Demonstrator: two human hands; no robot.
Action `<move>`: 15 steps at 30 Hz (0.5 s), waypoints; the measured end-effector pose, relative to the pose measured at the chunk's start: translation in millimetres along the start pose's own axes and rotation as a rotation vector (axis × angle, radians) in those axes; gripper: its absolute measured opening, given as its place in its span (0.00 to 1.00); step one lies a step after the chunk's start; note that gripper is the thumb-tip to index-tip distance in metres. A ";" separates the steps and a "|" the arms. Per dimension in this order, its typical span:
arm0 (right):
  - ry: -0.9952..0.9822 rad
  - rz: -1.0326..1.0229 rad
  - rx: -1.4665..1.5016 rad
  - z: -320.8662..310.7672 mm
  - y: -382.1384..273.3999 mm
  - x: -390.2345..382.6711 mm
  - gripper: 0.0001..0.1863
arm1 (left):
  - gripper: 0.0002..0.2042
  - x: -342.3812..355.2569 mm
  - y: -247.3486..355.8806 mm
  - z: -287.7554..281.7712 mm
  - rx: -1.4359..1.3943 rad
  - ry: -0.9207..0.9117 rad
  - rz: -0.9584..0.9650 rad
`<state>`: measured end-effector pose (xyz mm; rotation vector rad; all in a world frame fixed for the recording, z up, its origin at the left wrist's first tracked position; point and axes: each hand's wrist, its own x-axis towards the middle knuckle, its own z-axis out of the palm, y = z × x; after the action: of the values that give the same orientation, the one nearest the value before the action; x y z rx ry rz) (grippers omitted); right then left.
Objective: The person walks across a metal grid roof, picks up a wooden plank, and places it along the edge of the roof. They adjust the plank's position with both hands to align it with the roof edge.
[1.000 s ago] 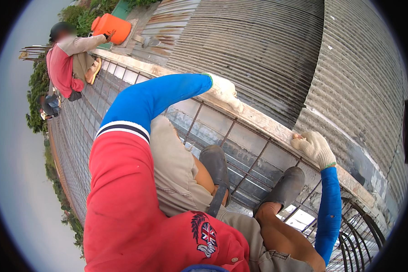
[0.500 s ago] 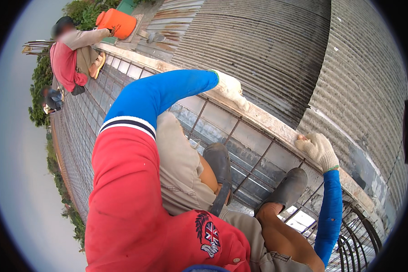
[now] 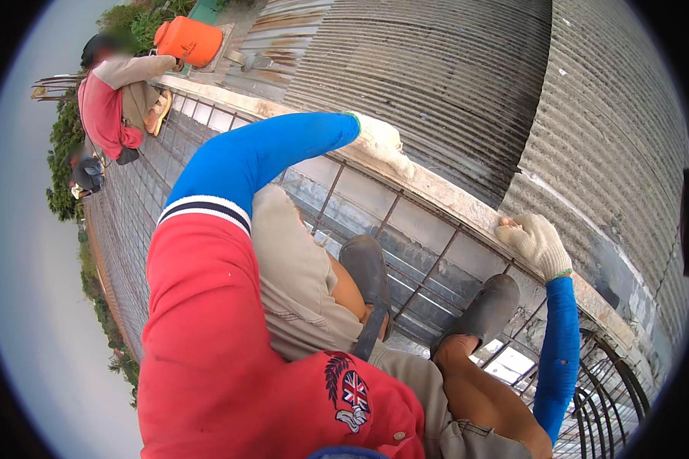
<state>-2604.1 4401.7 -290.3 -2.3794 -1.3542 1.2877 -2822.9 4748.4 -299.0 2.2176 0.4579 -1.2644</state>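
My left hand (image 3: 383, 149), in a pale knit glove below a blue sleeve, rests curled over the long pale wooden board (image 3: 459, 205) along the outer edge. Farther right, my right hand (image 3: 530, 243), gloved with bare fingertips showing, grips the same board. Just inside it runs a steel rebar mesh (image 3: 406, 245) over grey metal decking, with my two dark clogs (image 3: 478, 306) on it.
A crouching co-worker (image 3: 111, 107) in red and grey reaches toward an orange container (image 3: 191, 40). Another person (image 3: 86, 174) crouches farther back. Corrugated roofs (image 3: 421, 76) lie beyond the board. Bent rebar bundles (image 3: 612, 375) rise at lower right; trees edge the left.
The view has shifted slightly. Both my hands stay on the board in much the same places; the co-worker's arm still extends to the orange container.
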 end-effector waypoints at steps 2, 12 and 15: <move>0.017 -0.018 -0.017 -0.7 -2.2 3.7 0.39 | 0.36 2.3 -7.2 0.3 -0.047 0.012 0.033; 0.153 -0.206 -0.015 25.5 39.1 13.1 0.44 | 0.27 10.2 -1.0 -3.2 -0.009 -0.007 0.029; 0.141 -0.179 -0.072 18.8 31.2 5.6 0.45 | 0.28 10.8 5.1 -7.5 -0.027 -0.030 0.019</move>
<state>-2595.9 4381.9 -320.3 -2.2830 -1.5522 1.0215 -2809.7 4749.1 -303.8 2.1725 0.4383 -1.2726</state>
